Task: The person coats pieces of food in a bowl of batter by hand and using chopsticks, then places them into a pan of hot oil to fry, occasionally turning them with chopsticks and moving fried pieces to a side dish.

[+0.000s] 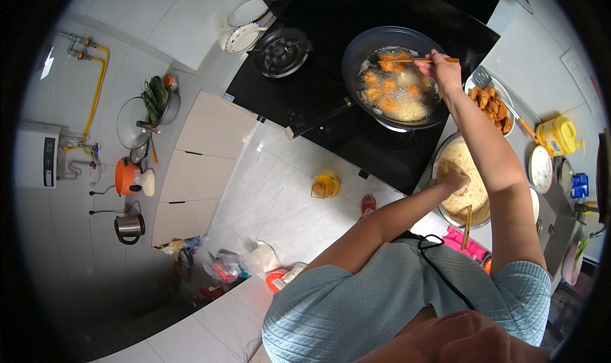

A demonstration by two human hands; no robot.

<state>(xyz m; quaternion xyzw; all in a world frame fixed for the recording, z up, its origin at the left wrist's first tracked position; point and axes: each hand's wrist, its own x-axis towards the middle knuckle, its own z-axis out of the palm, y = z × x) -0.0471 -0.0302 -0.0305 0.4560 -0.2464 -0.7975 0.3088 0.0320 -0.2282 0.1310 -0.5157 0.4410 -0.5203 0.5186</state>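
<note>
My right hand (440,69) holds wooden chopsticks (405,60) over a dark wok (351,62). Their tips are at golden fried pieces (387,62) in bubbling oil. Several more pieces float there, some browned and some still pale. To the lower right, my left hand (453,181) is down in a large metal bowl (435,158) of pale, lumpy batter (470,191). Batter hides its fingers, so their grip is unclear. Other wooden chopsticks (467,229) lean over the bowl's near rim.
A plate of browned fried pieces (494,110) carries a slotted turner (483,78) beside the wok. A yellow pump bottle (558,136) stands farther right. The wok handle (320,117) juts over the black hob (377,148). A jug of yellow oil (325,186) sits on the floor.
</note>
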